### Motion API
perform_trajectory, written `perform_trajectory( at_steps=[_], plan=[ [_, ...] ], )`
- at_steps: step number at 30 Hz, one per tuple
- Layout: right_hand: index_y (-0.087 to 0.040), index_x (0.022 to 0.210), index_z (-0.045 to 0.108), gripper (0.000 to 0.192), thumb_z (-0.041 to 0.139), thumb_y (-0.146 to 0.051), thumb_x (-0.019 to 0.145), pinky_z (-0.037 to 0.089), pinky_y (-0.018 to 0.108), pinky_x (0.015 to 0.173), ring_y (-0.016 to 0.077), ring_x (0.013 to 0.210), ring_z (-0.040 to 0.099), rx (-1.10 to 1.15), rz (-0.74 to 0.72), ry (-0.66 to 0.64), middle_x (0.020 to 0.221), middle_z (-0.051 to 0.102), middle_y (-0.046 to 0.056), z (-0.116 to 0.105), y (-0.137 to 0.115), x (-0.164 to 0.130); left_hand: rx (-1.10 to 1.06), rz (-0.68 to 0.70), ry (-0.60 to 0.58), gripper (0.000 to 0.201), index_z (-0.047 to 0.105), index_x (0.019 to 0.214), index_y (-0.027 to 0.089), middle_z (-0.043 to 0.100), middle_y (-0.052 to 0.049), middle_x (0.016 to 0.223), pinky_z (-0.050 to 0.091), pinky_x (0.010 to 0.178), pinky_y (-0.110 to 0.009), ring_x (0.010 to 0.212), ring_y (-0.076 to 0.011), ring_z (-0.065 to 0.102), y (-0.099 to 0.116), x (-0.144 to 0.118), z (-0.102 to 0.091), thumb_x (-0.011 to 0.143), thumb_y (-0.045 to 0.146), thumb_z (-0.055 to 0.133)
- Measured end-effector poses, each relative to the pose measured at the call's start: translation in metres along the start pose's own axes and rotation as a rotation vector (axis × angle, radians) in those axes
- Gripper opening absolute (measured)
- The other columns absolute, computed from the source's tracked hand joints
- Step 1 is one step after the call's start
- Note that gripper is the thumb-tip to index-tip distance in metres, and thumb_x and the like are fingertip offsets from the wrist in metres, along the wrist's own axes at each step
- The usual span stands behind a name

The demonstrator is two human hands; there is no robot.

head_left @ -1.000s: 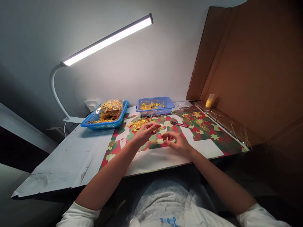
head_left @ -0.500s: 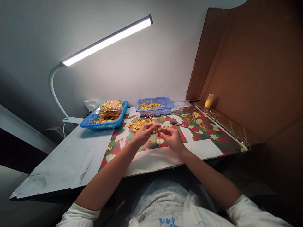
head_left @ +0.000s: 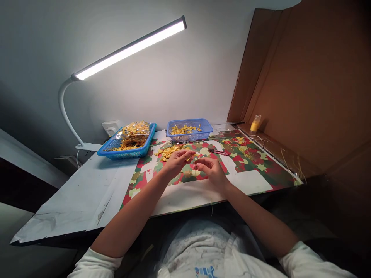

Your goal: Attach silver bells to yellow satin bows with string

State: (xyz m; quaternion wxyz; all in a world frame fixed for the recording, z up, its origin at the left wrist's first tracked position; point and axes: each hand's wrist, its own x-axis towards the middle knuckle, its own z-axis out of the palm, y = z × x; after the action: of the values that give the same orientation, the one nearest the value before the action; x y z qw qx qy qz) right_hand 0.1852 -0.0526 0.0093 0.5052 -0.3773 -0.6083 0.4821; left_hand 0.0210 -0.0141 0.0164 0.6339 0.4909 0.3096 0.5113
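Note:
Over the patterned part of the table, my left hand [head_left: 177, 161] pinches a small golden ribbon piece [head_left: 189, 157], partly hidden by the fingers. Close by on the right, my right hand [head_left: 213, 170] has thumb and forefinger pressed together on a thin yellowish cord [head_left: 195, 170], which hangs below the fingertips. The two hands are slightly apart, and exactly how cord and ribbon piece join is too small to tell. Just behind my left hand lies a pile of golden ribbon pieces [head_left: 167, 153]. A pair of red-handled thread snips [head_left: 218, 152] rests beyond my right hand.
At the back stand a blue basket [head_left: 121, 154] heaped with golden pieces and a bluish-purple basket [head_left: 189, 136] with more. Loose cords [head_left: 243, 148] lie right, near a yellow-filled bottle [head_left: 255, 123]. A lit lamp [head_left: 130, 50] hangs above; a cardboard panel [head_left: 304, 88] borders the right.
My right hand has moved slightly down and away from my left hand, widening the gap between the fingertips. The left hand stays almost where it was. The view has shifted slightly.

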Motion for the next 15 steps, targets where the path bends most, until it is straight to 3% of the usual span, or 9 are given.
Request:
perform_trajectory(
  at_steps=[15],
  plan=[
    [-0.017,0.064,0.065,0.017,0.062,-0.032,0.069,0.044,0.028,0.061,0.0162,0.063,0.058,-0.020,-0.038,0.055,0.062,0.065,0.003,0.0077,-0.0058,0.0087,-0.011,-0.015,-0.019,0.036,0.076,0.074,0.014,0.065,-0.001,0.066,0.043,0.061,-0.024,0.060,-0.0090,0.055,-0.0012,0.0000,0.0012,0.057,0.044,0.086]
  ],
)
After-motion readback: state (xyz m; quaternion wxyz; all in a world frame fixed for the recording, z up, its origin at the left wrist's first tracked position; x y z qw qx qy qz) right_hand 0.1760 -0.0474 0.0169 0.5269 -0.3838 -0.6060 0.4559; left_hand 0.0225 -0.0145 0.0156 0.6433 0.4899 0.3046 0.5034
